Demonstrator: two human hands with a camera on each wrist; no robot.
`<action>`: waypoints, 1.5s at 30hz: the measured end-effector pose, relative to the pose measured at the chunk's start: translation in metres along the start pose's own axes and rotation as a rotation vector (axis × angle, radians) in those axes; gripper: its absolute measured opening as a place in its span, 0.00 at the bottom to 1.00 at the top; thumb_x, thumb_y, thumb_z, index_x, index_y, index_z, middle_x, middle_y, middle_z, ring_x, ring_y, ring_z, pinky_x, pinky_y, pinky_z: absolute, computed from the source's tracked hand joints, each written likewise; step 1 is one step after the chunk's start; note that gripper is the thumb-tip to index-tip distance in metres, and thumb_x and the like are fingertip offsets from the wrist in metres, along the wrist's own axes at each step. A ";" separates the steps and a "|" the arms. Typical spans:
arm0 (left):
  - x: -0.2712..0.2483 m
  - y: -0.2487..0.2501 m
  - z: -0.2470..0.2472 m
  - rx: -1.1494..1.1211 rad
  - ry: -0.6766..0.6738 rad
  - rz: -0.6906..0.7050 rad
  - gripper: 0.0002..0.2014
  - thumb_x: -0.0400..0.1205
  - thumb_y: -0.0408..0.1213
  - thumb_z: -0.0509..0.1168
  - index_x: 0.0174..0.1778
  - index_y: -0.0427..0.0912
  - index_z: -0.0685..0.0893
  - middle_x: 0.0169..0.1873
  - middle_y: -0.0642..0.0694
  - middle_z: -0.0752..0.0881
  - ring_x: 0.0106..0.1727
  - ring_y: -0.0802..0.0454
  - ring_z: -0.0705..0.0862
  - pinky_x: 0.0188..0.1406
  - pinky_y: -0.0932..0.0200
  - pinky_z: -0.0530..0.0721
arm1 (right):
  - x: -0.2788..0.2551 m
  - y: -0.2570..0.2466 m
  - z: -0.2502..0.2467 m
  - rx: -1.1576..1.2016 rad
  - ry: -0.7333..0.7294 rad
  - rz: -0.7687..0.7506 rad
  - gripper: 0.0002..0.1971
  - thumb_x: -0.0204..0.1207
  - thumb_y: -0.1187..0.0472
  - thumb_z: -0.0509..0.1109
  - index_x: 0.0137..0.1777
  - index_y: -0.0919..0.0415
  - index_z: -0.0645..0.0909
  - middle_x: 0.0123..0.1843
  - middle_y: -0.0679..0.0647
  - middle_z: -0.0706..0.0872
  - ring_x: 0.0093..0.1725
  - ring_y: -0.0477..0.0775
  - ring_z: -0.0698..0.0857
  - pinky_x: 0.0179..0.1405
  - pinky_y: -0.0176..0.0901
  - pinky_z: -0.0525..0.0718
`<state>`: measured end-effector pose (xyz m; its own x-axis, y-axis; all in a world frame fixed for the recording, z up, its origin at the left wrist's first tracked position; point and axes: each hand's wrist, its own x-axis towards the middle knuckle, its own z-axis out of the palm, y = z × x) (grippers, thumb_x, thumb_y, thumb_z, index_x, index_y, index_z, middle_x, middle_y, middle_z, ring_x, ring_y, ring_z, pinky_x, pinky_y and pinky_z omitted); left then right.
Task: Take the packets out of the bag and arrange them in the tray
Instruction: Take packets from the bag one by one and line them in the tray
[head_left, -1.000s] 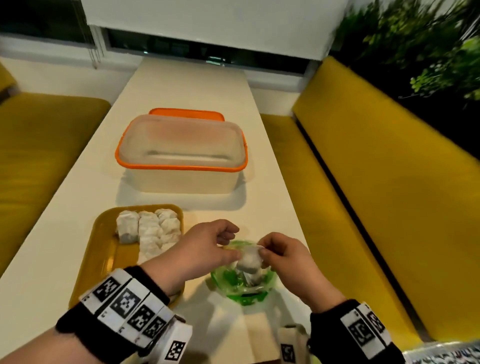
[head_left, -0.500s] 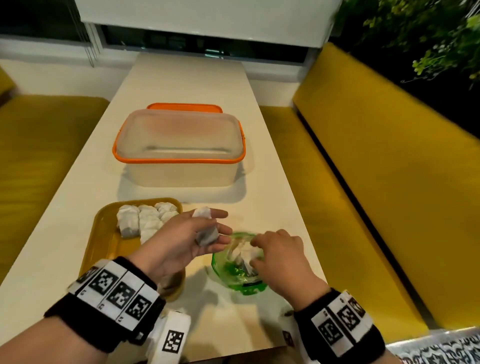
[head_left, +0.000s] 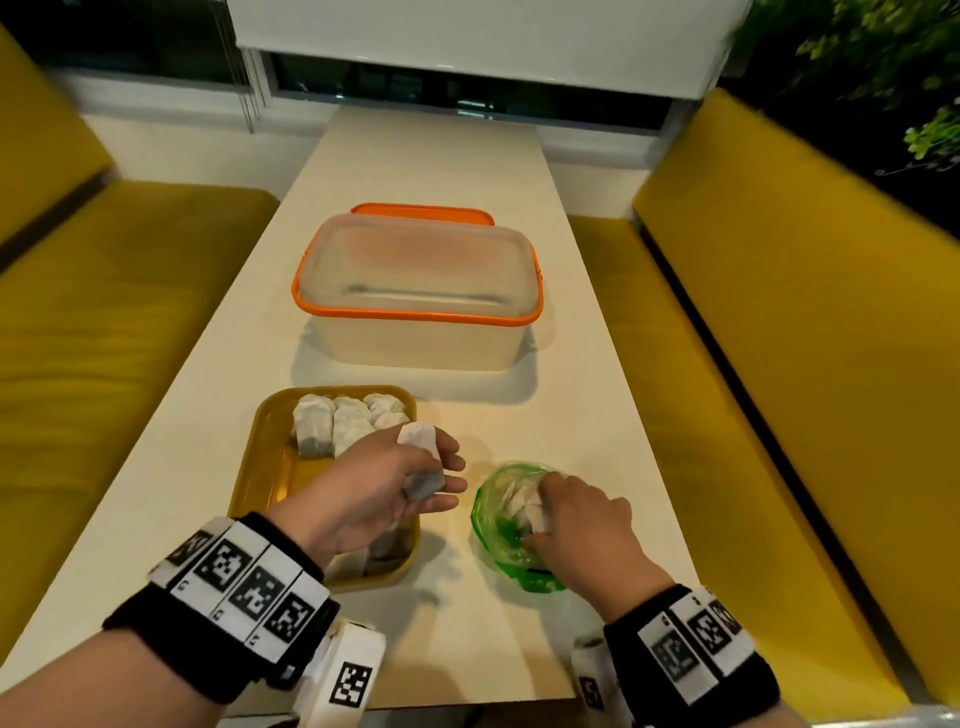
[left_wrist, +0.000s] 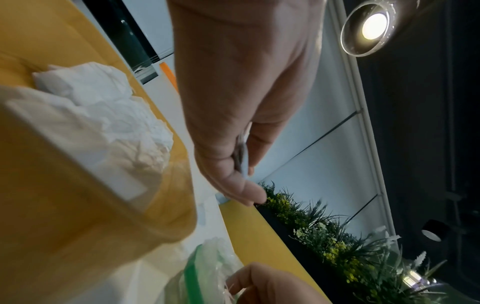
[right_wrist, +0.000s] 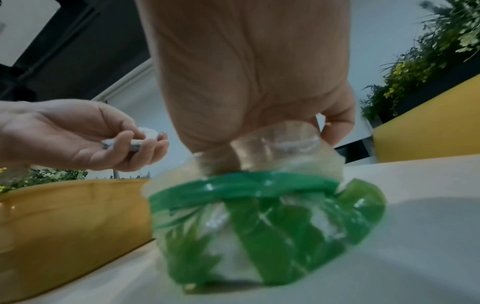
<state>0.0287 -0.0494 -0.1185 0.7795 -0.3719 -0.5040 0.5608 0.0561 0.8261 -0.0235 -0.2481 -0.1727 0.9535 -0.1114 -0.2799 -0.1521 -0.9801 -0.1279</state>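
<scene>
A yellow tray (head_left: 260, 467) lies near the table's front left with several white packets (head_left: 337, 426) in its far part and more under my left wrist. My left hand (head_left: 415, 478) hovers over the tray's right edge and holds one white packet (head_left: 422, 462) between thumb and fingers; the same packet (right_wrist: 135, 142) shows in the right wrist view. The green and clear plastic bag (head_left: 498, 525) stands just right of the tray. My right hand (head_left: 545, 514) reaches into its mouth, fingers curled round packets (head_left: 519, 506) inside. From the right wrist the bag (right_wrist: 259, 222) hides the fingertips.
A clear tub with an orange rim (head_left: 415, 296) stands on the table behind the tray, an orange lid (head_left: 421, 210) behind it. Yellow benches (head_left: 805, 364) run along both sides of the narrow white table (head_left: 597, 467). Plants (head_left: 883, 52) fill the far right corner.
My left hand took the packet from the bag and carried it left over the tray's edge. My right hand went down into the bag's mouth.
</scene>
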 end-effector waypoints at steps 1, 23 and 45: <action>0.001 -0.001 0.001 0.006 0.004 0.001 0.10 0.81 0.20 0.56 0.49 0.33 0.81 0.43 0.36 0.85 0.39 0.44 0.88 0.34 0.58 0.89 | 0.002 -0.002 0.000 -0.030 -0.013 -0.006 0.20 0.75 0.53 0.64 0.66 0.53 0.69 0.61 0.50 0.80 0.60 0.58 0.81 0.52 0.50 0.69; 0.015 -0.002 0.020 0.106 -0.074 0.001 0.09 0.81 0.32 0.67 0.56 0.35 0.83 0.45 0.39 0.89 0.41 0.49 0.88 0.35 0.61 0.85 | -0.010 0.017 -0.037 1.012 0.168 0.074 0.08 0.75 0.70 0.71 0.37 0.59 0.85 0.36 0.55 0.89 0.36 0.49 0.84 0.40 0.40 0.82; 0.009 0.002 -0.003 -0.071 -0.183 -0.043 0.13 0.83 0.23 0.58 0.60 0.35 0.82 0.35 0.41 0.86 0.39 0.48 0.86 0.27 0.62 0.83 | -0.008 -0.016 -0.009 0.002 0.008 -0.066 0.07 0.71 0.51 0.68 0.48 0.46 0.78 0.54 0.45 0.83 0.56 0.55 0.82 0.46 0.45 0.69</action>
<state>0.0375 -0.0498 -0.1218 0.6946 -0.5369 -0.4789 0.6156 0.0992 0.7818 -0.0262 -0.2330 -0.1600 0.9637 -0.0478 -0.2628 -0.0891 -0.9851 -0.1474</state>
